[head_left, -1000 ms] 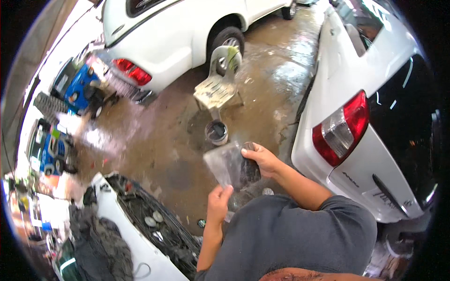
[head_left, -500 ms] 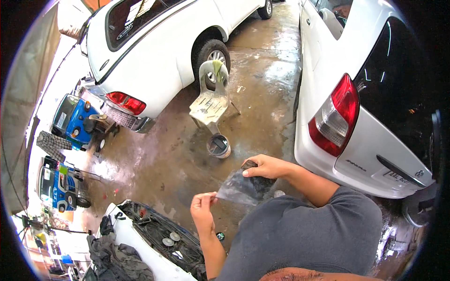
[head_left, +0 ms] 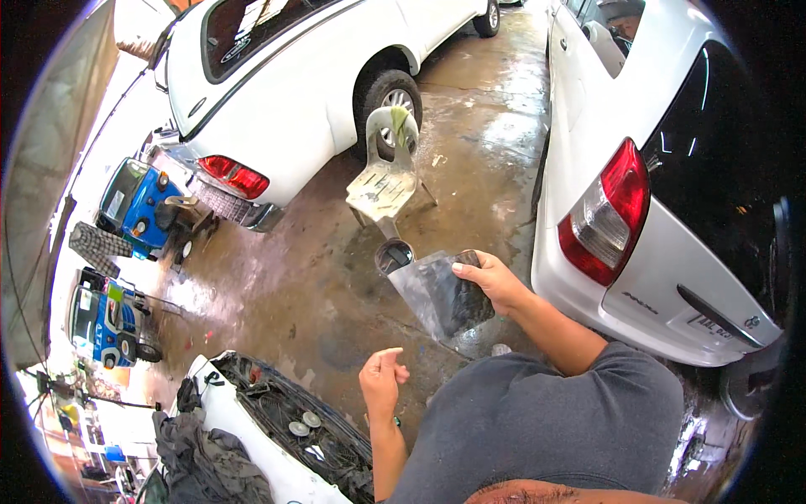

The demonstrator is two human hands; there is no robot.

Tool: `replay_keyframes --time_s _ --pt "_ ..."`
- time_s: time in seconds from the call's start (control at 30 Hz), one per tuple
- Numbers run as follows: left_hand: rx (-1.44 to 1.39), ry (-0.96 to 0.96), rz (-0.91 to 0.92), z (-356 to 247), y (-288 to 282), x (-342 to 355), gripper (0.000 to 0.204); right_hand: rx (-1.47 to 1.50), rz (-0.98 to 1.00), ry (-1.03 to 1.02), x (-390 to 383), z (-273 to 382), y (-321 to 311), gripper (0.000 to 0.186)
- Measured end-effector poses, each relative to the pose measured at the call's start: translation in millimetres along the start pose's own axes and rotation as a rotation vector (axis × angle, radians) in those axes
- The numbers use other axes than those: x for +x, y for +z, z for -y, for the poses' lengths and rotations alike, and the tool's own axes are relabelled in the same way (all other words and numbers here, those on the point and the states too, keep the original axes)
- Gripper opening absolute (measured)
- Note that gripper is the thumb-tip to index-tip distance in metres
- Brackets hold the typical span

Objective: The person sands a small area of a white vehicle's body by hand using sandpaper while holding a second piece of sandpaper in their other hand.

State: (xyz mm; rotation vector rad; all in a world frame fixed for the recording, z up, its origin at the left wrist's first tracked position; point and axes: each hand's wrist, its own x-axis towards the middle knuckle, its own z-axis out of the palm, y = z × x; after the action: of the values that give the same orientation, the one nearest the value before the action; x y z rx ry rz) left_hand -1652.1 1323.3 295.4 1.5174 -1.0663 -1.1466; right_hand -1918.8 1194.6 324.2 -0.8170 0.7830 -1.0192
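My right hand (head_left: 497,284) is closed on the upper right edge of a see-through plastic bag (head_left: 424,296), thumb on the near face. A dark, flat thing shows in the half of the bag nearest that hand; I cannot make out what it is. Apart from the bag, lower and to its left, my left hand (head_left: 384,380) holds nothing, its fingers loosely bent and apart. Just beyond the bag's upper left corner stands a small round tub (head_left: 393,255) with something dark in it, partly covered by the bag.
A worn plastic chair (head_left: 382,186) stands beyond the tub on the wet floor (head_left: 311,277). White vehicles are parked at the far left (head_left: 294,101) and right (head_left: 571,260). An open car front (head_left: 294,412) with dark cloth (head_left: 214,458) lies at lower left.
My left hand has let go of the plastic bag's corner and opened slightly. The bag, still in my right hand, has tipped upward and now overlaps the tub. The view has shifted a little.
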Motion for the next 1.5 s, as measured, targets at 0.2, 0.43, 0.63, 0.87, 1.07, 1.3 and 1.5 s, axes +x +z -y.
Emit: replay_keyframes --time_s 0.2,0.43,0.63,0.87,1.07,1.3,1.5 --pt "0.115 0.604 -0.303 18 25 5 0.028 0.035 0.008 0.0 1 -4 0 0.024" --pt "-0.236 0.273 -0.311 8 36 -3 0.026 0.044 -0.024 0.007 -2 -5 6 0.015" --pt "-0.237 -0.07 0.29 21 14 2 0.078 0.011 0.002 0.021 -8 -9 -1 0.023" --pt "-0.331 0.162 0.179 14 40 -3 0.047 -0.067 0.135 0.063 -21 -5 13 0.015" --pt "0.0 -0.009 0.141 -2 37 -16 0.038 -0.324 0.237 0.019 -23 -6 8 0.03" --pt "0.048 -0.012 0.088 -14 16 -18 0.027 -0.528 0.396 0.071 -31 20 12 0.034" --pt "-0.176 0.131 -0.11 -27 5 -11 0.018 -0.609 0.459 0.095 -29 18 0 0.034"
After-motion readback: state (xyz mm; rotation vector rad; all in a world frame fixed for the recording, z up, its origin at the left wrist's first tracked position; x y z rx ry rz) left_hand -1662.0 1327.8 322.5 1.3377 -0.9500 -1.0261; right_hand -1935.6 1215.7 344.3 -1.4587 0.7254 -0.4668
